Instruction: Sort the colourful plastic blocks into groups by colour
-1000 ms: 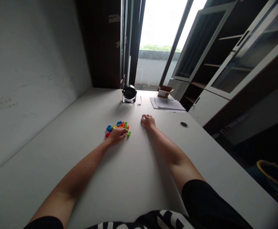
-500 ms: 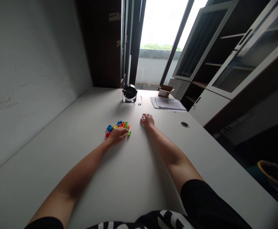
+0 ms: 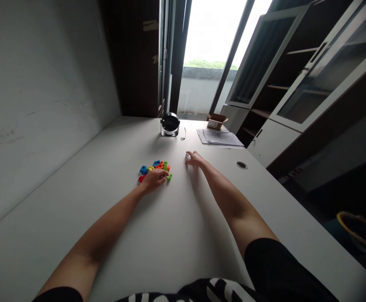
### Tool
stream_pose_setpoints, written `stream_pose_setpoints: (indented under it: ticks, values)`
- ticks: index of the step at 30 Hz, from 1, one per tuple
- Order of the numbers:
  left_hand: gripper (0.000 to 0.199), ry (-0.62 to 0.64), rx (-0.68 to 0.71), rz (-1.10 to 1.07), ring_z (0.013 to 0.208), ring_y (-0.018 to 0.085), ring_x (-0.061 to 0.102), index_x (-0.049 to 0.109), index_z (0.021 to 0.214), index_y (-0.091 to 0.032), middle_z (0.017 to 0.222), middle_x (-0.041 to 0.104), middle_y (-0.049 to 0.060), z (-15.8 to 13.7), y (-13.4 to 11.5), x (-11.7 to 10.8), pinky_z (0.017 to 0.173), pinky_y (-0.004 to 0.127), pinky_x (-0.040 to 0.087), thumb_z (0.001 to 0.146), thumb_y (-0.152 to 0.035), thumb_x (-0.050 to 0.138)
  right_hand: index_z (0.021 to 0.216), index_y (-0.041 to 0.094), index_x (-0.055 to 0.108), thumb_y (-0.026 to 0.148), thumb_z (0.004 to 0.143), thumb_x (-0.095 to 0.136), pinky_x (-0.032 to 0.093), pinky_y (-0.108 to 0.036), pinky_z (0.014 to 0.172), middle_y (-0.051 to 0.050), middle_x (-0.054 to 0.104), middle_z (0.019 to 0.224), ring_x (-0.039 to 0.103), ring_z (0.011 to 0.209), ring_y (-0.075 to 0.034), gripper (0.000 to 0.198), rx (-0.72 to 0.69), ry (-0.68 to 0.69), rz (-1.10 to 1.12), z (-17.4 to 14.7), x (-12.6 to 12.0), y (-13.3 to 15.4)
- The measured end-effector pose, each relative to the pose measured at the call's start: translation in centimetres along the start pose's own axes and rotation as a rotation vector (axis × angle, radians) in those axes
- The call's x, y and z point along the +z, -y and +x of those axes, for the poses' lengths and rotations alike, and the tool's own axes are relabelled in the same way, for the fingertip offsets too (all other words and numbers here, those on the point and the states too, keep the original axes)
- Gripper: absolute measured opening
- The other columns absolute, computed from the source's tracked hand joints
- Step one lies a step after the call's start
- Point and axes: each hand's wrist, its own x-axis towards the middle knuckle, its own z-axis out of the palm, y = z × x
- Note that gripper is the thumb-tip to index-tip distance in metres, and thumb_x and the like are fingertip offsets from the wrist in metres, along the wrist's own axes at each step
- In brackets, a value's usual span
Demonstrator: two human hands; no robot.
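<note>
Colourful plastic building blocks [image 3: 144,169] in blue, red, yellow, orange and green lie heaped on the white table. My left hand [image 3: 154,179] rests at the near side of this heap, its fingers loosely bent and apart with nothing seen in them. Just off its fingertips is a green block [image 3: 169,178]; I cannot tell whether they touch. Farther right, my right hand [image 3: 195,158] has thumb and fingers around a small whitish object [image 3: 188,157], too small to name, at or just above the tabletop.
A round black fan-like device [image 3: 170,123] on a metal stand is at the back, with a thin cord [image 3: 183,134] beside it. Papers [image 3: 222,137] and an open cardboard box [image 3: 216,121] lie back right. A cable hole [image 3: 241,165] is at right; a wall [image 3: 44,105] borders the left.
My right hand has turned at the wrist, and its forearm has swung slightly outward to the right. The left hand and the heap of blocks stay put.
</note>
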Motion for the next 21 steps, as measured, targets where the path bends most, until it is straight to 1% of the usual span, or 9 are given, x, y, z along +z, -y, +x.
stream_pose_setpoints:
  ticks: [4,10,16,21]
  values:
    - [0.019,-0.01,-0.001,0.0,0.086,0.021,0.065,0.074,0.103,-0.024,0.092,0.074,0.004,0.1,0.1,0.1,0.084,0.032,0.048,0.092,-0.028,0.059,0.148,0.03,0.05,0.04,0.081,0.071,0.051,-0.031,0.077,-0.014,0.051,0.137,0.065,0.102,-0.028,0.071,0.033,-0.035,-0.008,0.0,0.1,0.0]
    - [0.02,-0.009,0.013,-0.006,0.084,0.021,0.064,0.074,0.103,-0.023,0.094,0.074,0.005,0.1,0.0,0.1,0.083,0.032,0.047,0.092,-0.027,0.059,0.138,0.027,0.056,0.047,0.085,0.068,0.05,-0.033,0.083,-0.014,0.057,0.131,0.064,0.104,-0.028,0.058,0.098,-0.128,0.004,-0.1,0.8,-0.3]
    - [0.019,-0.006,0.001,-0.004,0.086,0.021,0.065,0.074,0.102,-0.025,0.096,0.074,0.004,0.1,-0.1,0.0,0.082,0.032,0.047,0.091,-0.027,0.06,0.13,0.024,0.059,0.054,0.091,0.061,0.05,-0.035,0.084,-0.016,0.056,0.13,0.064,0.097,-0.027,0.049,0.172,-0.23,0.041,-1.2,1.9,0.1]
    - [0.019,0.0,0.004,0.008,0.09,0.022,0.066,0.074,0.102,-0.024,0.097,0.074,0.004,0.1,-0.2,-0.1,0.084,0.032,0.048,0.091,-0.026,0.059,0.128,0.023,0.058,0.056,0.094,0.057,0.05,-0.037,0.083,-0.017,0.055,0.128,0.065,0.1,-0.029,0.047,0.231,-0.271,0.056,-1.6,2.3,0.9]
